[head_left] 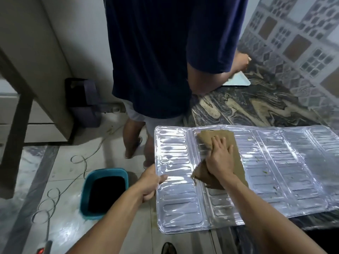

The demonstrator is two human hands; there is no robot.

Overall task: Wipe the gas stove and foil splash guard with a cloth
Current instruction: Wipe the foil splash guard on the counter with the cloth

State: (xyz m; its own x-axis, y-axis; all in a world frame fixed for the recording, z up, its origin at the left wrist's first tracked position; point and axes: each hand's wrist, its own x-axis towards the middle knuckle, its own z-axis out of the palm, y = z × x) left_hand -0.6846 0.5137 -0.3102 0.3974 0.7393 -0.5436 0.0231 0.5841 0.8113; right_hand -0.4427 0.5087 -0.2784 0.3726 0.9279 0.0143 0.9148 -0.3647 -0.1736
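A dark marbled countertop (256, 109) runs along a patterned tile wall (297, 43) — brown and grey squares. Left of the countertop, glossy pale floor tiles (60, 180) carry a loose cable (82, 162) and a teal bin (104, 193) — beige cabinets (36, 70) stand farther left.

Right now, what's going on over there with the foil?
The foil splash guard lies flat on the marble counter, its left end hanging past the edge. The left hand grips that end while the right hand presses a brown cloth onto it. Green specks remain on the right panels. A second person stands beside the counter.
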